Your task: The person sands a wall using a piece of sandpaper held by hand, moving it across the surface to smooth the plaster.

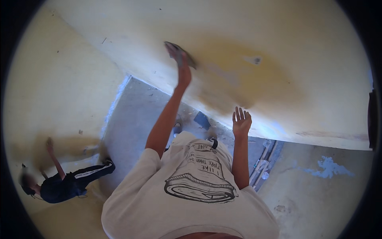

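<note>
At upper centre, my left hand (178,57) is raised against the pale wall (298,38). It grips a flat, dark-edged pad (188,58), blurred, perhaps a sanding block; its face towards the wall is hidden. To the pad's right, a yellow-brown patch (238,80) spreads over the wall, with a small pale spot (255,60) bearing a grey mark inside it. Below that patch my right hand (242,124) is held up, palm showing, fingers apart and nothing in it. Its fingertips are close to the wall; contact cannot be made out.
Another person (62,182) in dark clothes stands at the left wall, one arm raised to a brownish patch (68,142). A dark flat piece (202,120) lies on the concrete floor (134,119) by the wall's foot. Poles and plastic (264,164) lie along the right side.
</note>
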The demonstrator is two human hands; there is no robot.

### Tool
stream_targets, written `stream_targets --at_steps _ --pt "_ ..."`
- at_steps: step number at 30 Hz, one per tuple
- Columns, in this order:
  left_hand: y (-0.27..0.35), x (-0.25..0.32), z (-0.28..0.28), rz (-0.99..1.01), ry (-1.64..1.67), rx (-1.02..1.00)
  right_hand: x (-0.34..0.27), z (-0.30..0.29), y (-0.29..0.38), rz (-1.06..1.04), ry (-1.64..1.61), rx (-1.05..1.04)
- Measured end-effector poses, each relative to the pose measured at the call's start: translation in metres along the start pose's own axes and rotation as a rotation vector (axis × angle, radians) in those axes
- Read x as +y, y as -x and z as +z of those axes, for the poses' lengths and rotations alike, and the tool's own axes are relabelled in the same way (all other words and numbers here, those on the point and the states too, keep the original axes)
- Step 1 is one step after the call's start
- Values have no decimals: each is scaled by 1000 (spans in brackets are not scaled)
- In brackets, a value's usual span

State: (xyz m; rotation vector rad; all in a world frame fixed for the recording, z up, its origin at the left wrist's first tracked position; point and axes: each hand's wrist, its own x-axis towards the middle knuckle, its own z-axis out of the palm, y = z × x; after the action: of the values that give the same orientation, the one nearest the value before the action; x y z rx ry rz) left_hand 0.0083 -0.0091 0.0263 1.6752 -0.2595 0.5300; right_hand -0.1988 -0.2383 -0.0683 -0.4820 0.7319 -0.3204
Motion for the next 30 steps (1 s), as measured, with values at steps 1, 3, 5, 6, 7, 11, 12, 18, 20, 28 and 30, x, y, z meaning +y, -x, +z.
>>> stream_targets --at_steps 1,3,5,6,7,11,12,18,20,28,30 --pt "-17 1 -14 -54 63 41 7 -2 0 25 -2 16" --pt "-36 -10 -24 -70 14 143 28 5 9 61 33 -25" --pt "-38 -18 -16 -58 -69 255 49 9 9 86 46 -41" --pt "-30 -4 1 -65 -79 246 56 6 6 118 37 -14" --pt "-18 13 14 -52 -87 199 59 6 3 147 30 12" --pt "53 2 39 42 -101 -28 74 41 7 141 133 -34" --pt "62 -2 34 33 -94 -19 74 51 8 104 157 -63" --pt "36 -57 -34 103 -273 -273 91 98 6 31 241 -104" --pt "-4 -86 -69 103 -202 -109 107 108 7 42 246 -113" --pt "-125 -112 -175 -159 16 285 169 126 11 137 227 -144" --pt "-112 -110 -155 -74 13 335 181 134 7 155 182 -100"
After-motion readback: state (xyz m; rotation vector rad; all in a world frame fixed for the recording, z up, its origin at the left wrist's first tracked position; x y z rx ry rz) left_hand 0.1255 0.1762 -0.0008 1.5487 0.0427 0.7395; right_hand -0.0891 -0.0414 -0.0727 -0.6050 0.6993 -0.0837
